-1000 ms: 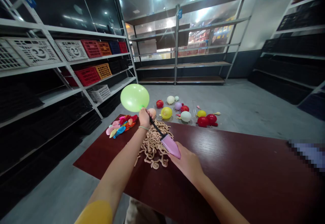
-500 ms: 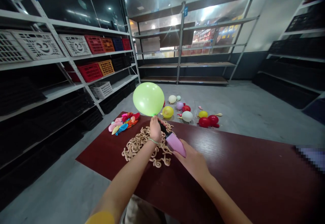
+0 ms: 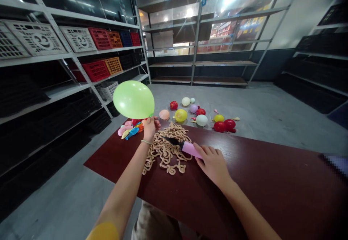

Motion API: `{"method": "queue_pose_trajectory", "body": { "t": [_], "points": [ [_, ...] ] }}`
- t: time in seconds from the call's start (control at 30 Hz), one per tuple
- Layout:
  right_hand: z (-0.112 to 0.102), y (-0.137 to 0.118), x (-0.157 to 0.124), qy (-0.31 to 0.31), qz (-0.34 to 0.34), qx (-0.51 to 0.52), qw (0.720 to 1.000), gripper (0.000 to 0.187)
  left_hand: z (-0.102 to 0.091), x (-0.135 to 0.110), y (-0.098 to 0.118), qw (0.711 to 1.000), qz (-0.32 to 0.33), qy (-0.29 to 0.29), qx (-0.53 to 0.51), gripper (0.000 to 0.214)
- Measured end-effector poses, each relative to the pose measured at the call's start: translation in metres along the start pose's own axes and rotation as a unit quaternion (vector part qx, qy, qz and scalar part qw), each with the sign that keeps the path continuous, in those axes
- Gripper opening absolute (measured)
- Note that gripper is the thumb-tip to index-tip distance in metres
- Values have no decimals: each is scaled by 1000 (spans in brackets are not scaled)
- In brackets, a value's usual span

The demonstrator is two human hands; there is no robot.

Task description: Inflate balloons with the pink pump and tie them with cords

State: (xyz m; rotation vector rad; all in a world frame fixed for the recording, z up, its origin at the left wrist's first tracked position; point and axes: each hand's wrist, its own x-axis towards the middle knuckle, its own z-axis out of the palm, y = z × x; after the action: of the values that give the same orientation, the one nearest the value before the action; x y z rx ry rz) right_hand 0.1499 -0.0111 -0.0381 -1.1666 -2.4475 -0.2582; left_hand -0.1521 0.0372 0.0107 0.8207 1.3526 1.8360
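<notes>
My left hand is closed, pinching the neck of an inflated green balloon above the far left part of the dark red table. The balloon is off the pump. My right hand grips a pink hand pump lying low over the table, its black nozzle pointing left across a pile of beige curly strings. A heap of flat coloured balloons lies at the table's far left corner.
Several inflated balloons in red, yellow, white and pink lie on the grey floor beyond the table. Metal shelves with white, red and orange crates run along the left. Empty racks stand at the back and right.
The green balloon has come off the pump nozzle and my left hand has carried it left. My right hand has lowered the pump toward the table.
</notes>
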Motion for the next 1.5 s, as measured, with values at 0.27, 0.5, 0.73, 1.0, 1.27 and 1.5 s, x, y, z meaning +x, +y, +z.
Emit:
{"method": "queue_pose_trajectory", "body": {
  "t": [0.27,0.5,0.73,1.0,1.27,1.5],
  "points": [
    [19,-5,2,21,-43,54,997,64,22,-29,-35,996,-30,-76,-20,38],
    [13,-8,4,17,-48,79,996,50,29,-45,-47,988,-32,-147,35,42],
    [-2,-4,6,108,-56,47,991,47,29,-57,-38,968,57,-205,131,37],
    [-82,-16,92,19,-204,-15,979,76,30,-66,-24,947,121,-231,186,31],
    [-64,-30,140,14,-306,-103,946,58,32,-71,-25,960,58,-244,128,29],
    [-57,-6,139,26,-264,-122,956,42,33,-71,-29,968,-37,-241,56,31]
  ]
}}
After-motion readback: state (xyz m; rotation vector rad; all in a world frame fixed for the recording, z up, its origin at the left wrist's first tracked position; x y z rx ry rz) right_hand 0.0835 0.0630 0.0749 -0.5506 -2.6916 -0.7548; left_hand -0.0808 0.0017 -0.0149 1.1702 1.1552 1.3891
